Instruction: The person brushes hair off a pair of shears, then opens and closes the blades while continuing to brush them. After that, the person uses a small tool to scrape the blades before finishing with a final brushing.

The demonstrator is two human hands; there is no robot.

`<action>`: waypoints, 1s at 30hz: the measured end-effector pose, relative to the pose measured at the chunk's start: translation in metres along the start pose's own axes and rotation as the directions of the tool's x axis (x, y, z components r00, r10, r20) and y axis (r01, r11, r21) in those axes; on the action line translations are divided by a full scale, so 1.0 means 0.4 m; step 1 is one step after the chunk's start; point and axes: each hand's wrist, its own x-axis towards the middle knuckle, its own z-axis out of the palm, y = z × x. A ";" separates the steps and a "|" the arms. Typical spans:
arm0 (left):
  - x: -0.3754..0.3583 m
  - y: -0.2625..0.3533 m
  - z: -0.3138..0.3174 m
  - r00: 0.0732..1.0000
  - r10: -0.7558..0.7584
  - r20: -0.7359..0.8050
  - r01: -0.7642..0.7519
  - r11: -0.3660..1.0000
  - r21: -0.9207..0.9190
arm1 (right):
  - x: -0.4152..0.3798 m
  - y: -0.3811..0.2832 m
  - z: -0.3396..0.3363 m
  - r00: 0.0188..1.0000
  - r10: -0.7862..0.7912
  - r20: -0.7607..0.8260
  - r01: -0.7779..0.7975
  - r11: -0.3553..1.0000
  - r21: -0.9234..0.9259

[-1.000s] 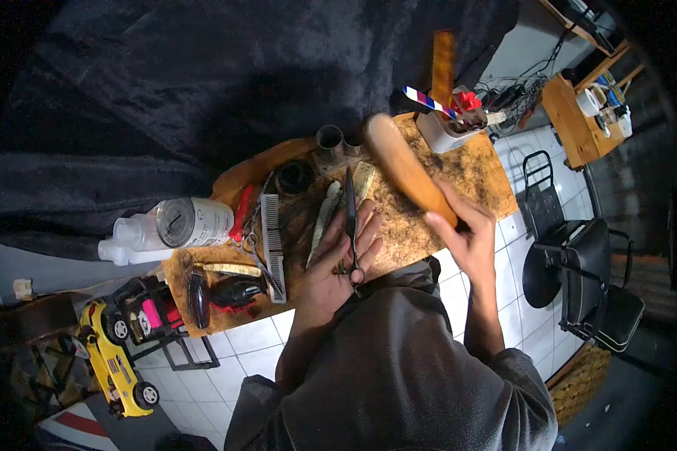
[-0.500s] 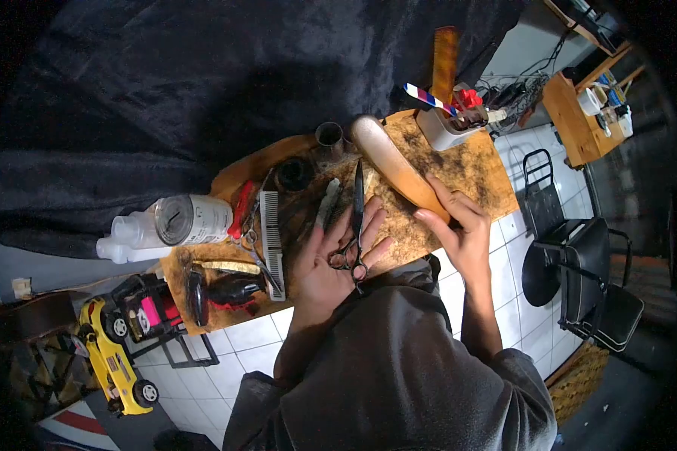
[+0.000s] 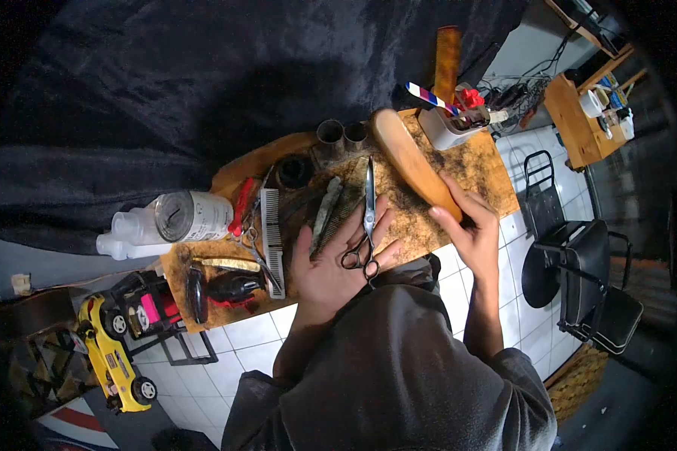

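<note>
A pair of scissors (image 3: 369, 207) lies across the open palm and fingers of my left hand (image 3: 335, 263), its blades pointing away from me and its dark finger rings near the palm. My left fingers are spread. Between the thumb and fingers of my right hand (image 3: 472, 233) is the near end of a long brush with a wooden back (image 3: 410, 161), tilted up to the left above the table (image 3: 489, 177). Left of my left hand lie a white comb (image 3: 271, 240), a greyish clip-like tool (image 3: 327, 207) and silver scissors (image 3: 252, 242).
Clear bottles (image 3: 132, 229), a labelled container (image 3: 195, 216) and black clippers (image 3: 233, 287) are at the left. Metal cups (image 3: 329, 134) stand at the back. A white box (image 3: 444, 129) holds combs and tools. Black chairs (image 3: 583, 263) and a yellow toy car (image 3: 113, 357) are on the floor.
The brush and my right hand have moved slightly right. The scissors have shifted right and turned a little, their blades now catching the light. My left fingers still spread beneath them.
</note>
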 end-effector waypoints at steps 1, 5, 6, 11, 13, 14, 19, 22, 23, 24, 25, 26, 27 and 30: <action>-0.001 0.000 0.000 1.000 0.012 -0.015 -0.013 1.000 -0.025 | -0.010 0.008 -0.001 0.997 -0.054 0.061 0.047 0.994 0.103; 0.018 0.006 -0.022 0.996 0.013 0.090 -0.005 0.996 -0.091 | -0.025 -0.033 -0.021 0.819 -0.331 0.469 0.247 0.941 0.233; 0.021 0.005 -0.024 0.991 0.000 0.132 0.010 0.997 -0.073 | -0.030 -0.044 -0.016 0.824 -0.270 0.497 0.222 0.963 0.155; 0.002 0.009 -0.019 0.999 -0.037 0.013 0.034 0.982 0.187 | -0.014 -0.026 -0.002 0.987 -0.061 0.150 0.055 0.997 0.047; -0.005 0.006 0.016 0.987 -0.008 -0.163 0.093 0.850 0.519 | 0.000 -0.022 0.005 1.000 0.002 -0.024 -0.004 0.998 -0.064; -0.016 0.013 -0.006 0.988 -0.075 -0.134 0.119 0.923 0.365 | 0.008 -0.012 0.015 0.992 0.012 -0.123 -0.016 0.999 -0.033; -0.006 -0.001 0.010 0.981 0.086 -0.175 0.007 0.882 0.471 | -0.013 0.008 0.049 0.961 0.233 -0.152 -0.170 0.924 0.342; 0.011 -0.021 -0.014 0.956 0.220 -0.192 -0.114 0.887 0.447 | -0.061 -0.012 0.084 0.981 0.187 0.059 -0.194 0.878 0.439; 0.015 -0.027 -0.022 0.942 0.265 -0.206 -0.151 0.882 0.447 | -0.070 -0.025 0.100 0.984 0.149 0.097 -0.178 0.850 0.496; 0.017 -0.025 -0.022 0.950 0.231 -0.211 -0.155 0.933 0.326 | -0.073 -0.040 0.117 0.978 0.159 0.137 -0.208 0.811 0.547; 0.018 -0.031 -0.015 0.939 0.255 -0.231 -0.165 0.922 0.351 | -0.075 -0.051 0.129 0.970 0.167 0.178 -0.241 0.767 0.595; 0.022 -0.042 -0.003 0.927 0.280 -0.249 -0.174 0.910 0.375 | -0.073 -0.059 0.132 0.954 0.216 0.206 -0.297 0.756 0.584; 0.024 -0.047 0.006 0.914 0.306 -0.266 -0.184 0.897 0.401 | -0.068 -0.067 0.133 0.936 0.263 0.233 -0.351 0.742 0.571; 0.016 -0.050 -0.029 0.914 0.308 -0.263 -0.167 0.879 0.446 | -0.071 -0.040 0.138 0.942 0.229 0.246 -0.330 0.772 0.544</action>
